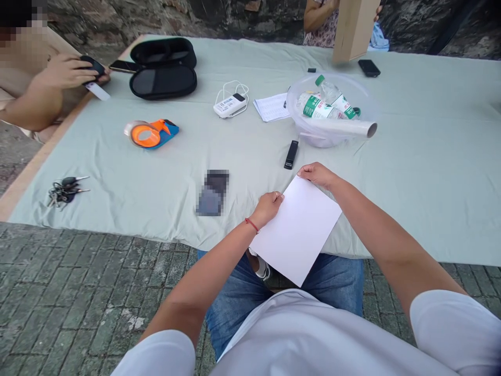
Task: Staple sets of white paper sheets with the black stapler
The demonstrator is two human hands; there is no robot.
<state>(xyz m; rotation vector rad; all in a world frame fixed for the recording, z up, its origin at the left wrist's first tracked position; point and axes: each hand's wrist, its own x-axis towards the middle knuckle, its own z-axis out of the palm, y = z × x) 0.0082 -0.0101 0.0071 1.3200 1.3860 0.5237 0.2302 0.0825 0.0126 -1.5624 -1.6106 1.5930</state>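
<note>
A blank white sheet of paper (299, 230) is held at the table's front edge, its near corner hanging over my lap. My left hand (268, 207), with a red cord on its wrist, pinches the sheet's left edge. At the far corner, the fingers of my right hand (316, 174) are closed on the paper. Just beyond lies a small black stick-shaped device (291, 155). To the left of my left hand is a dark flat thing (212, 192), blurred out, so I cannot tell its kind.
On the cloth-covered table (430, 172) stand a clear basin (299, 122) with plastic bottles and a roll, an orange tape dispenser (156, 133), keys (67, 190), an open black case (163, 78), a white device with cable (230, 105), papers (272, 107) and a phone (369, 68). Two people are across the table.
</note>
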